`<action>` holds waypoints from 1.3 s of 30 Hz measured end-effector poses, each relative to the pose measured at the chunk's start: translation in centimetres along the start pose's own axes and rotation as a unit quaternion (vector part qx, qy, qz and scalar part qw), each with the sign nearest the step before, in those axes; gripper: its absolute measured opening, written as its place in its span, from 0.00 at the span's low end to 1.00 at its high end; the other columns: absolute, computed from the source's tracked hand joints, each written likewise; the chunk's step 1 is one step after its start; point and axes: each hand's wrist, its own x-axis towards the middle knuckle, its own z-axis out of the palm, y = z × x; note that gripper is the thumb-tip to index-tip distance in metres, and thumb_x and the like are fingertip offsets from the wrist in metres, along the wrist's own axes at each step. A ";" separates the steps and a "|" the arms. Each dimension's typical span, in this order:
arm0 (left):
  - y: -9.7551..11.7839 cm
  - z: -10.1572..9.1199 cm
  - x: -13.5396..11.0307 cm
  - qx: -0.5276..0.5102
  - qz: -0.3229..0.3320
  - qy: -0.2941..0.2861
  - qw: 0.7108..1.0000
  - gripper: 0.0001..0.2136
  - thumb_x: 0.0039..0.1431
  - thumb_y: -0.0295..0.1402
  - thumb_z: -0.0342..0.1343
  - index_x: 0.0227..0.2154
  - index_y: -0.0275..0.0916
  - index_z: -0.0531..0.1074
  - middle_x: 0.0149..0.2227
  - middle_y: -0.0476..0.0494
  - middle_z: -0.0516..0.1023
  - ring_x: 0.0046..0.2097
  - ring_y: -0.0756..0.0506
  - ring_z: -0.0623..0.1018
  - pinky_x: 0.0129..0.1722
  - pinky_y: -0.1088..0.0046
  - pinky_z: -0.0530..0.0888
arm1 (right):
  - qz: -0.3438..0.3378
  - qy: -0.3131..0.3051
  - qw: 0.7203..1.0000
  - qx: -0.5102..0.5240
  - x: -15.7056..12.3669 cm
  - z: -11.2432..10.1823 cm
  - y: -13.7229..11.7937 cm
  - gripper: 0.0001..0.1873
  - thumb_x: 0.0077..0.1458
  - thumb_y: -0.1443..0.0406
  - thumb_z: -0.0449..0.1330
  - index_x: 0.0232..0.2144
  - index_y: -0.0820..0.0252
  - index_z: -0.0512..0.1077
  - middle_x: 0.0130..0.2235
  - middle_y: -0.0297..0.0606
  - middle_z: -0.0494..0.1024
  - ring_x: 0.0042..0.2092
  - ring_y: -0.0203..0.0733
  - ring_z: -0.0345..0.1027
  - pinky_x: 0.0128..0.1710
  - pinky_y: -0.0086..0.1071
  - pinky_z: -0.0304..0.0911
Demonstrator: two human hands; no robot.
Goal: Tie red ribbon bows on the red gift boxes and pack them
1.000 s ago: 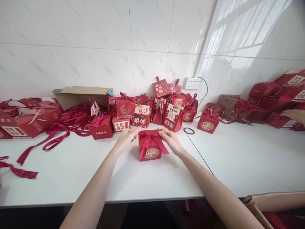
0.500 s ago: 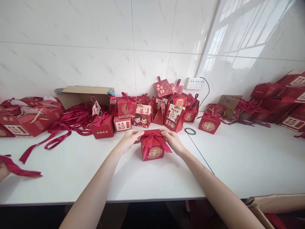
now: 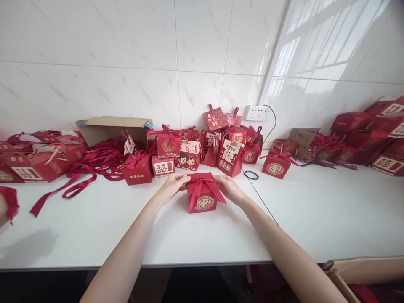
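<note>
A small red gift box (image 3: 202, 201) with a gold emblem and a red ribbon bow stands on the white table (image 3: 164, 235) in front of me. My left hand (image 3: 171, 186) grips its upper left edge with curled fingers. My right hand (image 3: 229, 188) holds the upper right edge the same way. The bow's tails hang down over the box's front.
Several finished red boxes (image 3: 202, 145) cluster behind it against the tiled wall. Loose red ribbons (image 3: 94, 162) and an open cardboard box (image 3: 110, 128) lie at the left. More red boxes (image 3: 362, 134) pile up at the right. A black hair band (image 3: 251, 174) lies nearby. Another person's hand with ribbon (image 3: 6, 206) shows at the left edge.
My hands went from touching the bow to gripping the box's top sides, and the box slid slightly away from me. The hand at the far right left view; another appeared at the left edge.
</note>
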 end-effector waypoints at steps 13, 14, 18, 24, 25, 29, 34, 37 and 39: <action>0.1 0.2 -0.5 -0.006 -0.001 0.012 1.000 0.19 0.46 0.50 0.55 0.18 0.37 0.65 0.21 0.51 0.67 0.24 0.51 0.67 0.30 0.73 0.67 | -0.021 0.058 0.987 -0.148 -0.3 -2.5 -1.7 0.25 0.46 0.46 0.57 0.40 0.56 0.69 0.51 0.42 0.68 0.56 0.46 0.58 0.53 0.43 0.57; 0.1 0.2 -0.6 -0.002 -0.005 0.019 1.000 0.20 0.46 0.51 0.53 0.18 0.37 0.64 0.20 0.51 0.67 0.24 0.52 0.67 0.29 0.74 0.67 | -0.025 0.030 0.986 -0.160 -0.5 -2.4 -2.1 0.30 0.45 0.45 0.58 0.46 0.54 0.66 0.56 0.42 0.63 0.58 0.47 0.55 0.54 0.43 0.57; 0.0 0.7 -1.0 0.020 -0.016 0.064 0.998 0.18 0.44 0.49 0.57 0.19 0.37 0.65 0.21 0.51 0.67 0.24 0.51 0.68 0.27 0.74 0.67 | 0.004 -0.105 0.949 -0.298 -1.5 -0.9 -3.2 0.58 0.34 0.54 0.70 0.62 0.51 0.43 0.62 0.48 0.52 0.60 0.53 0.52 0.55 0.48 0.56; 0.8 1.8 -2.1 -0.010 0.032 0.141 0.989 0.14 0.40 0.42 0.59 0.21 0.37 0.65 0.25 0.50 0.69 0.30 0.49 0.72 0.30 0.73 0.70 | -0.116 -0.073 0.873 -0.468 -1.1 0.8 -3.7 0.60 0.34 0.59 0.70 0.63 0.59 0.40 0.59 0.52 0.57 0.58 0.55 0.55 0.56 0.48 0.56; 1.1 2.1 -2.4 -0.020 0.044 0.152 0.987 0.14 0.40 0.42 0.59 0.21 0.38 0.64 0.26 0.50 0.69 0.30 0.49 0.72 0.31 0.73 0.70 | -0.156 -0.063 0.857 -0.488 -1.1 1.0 -4.1 0.60 0.34 0.59 0.70 0.63 0.61 0.40 0.59 0.53 0.57 0.59 0.55 0.54 0.56 0.48 0.55; 2.6 3.2 -4.1 -0.049 0.098 0.172 0.979 0.14 0.44 0.45 0.56 0.25 0.38 0.64 0.28 0.50 0.69 0.33 0.49 0.72 0.34 0.73 0.71 | -0.283 -0.032 0.783 -0.553 -2.7 2.0 -6.8 0.56 0.38 0.64 0.67 0.63 0.61 0.39 0.59 0.54 0.55 0.60 0.55 0.52 0.55 0.47 0.58; 4.9 6.1 -7.0 0.038 0.194 0.194 0.961 0.14 0.50 0.44 0.55 0.25 0.38 0.65 0.28 0.48 0.70 0.35 0.47 0.72 0.35 0.74 0.69 | -0.321 0.016 0.736 -0.596 -8.0 2.8 -9.9 0.52 0.44 0.64 0.64 0.63 0.57 0.38 0.60 0.52 0.53 0.60 0.54 0.52 0.53 0.46 0.61; 6.2 8.5 -8.7 0.051 0.220 0.187 0.956 0.11 0.52 0.42 0.54 0.28 0.38 0.67 0.31 0.47 0.72 0.36 0.48 0.73 0.35 0.75 0.70 | -0.328 0.058 0.711 -0.620 -11.3 2.5 -10.5 0.51 0.46 0.62 0.63 0.63 0.56 0.37 0.60 0.51 0.53 0.59 0.54 0.53 0.50 0.47 0.64; 6.9 10.0 -9.5 0.042 0.235 0.170 0.956 0.11 0.53 0.42 0.53 0.29 0.38 0.67 0.31 0.47 0.73 0.36 0.48 0.73 0.35 0.75 0.70 | -0.329 0.085 0.696 -0.632 -13.3 2.2 -10.6 0.50 0.46 0.62 0.63 0.63 0.55 0.37 0.60 0.51 0.54 0.60 0.55 0.52 0.50 0.47 0.64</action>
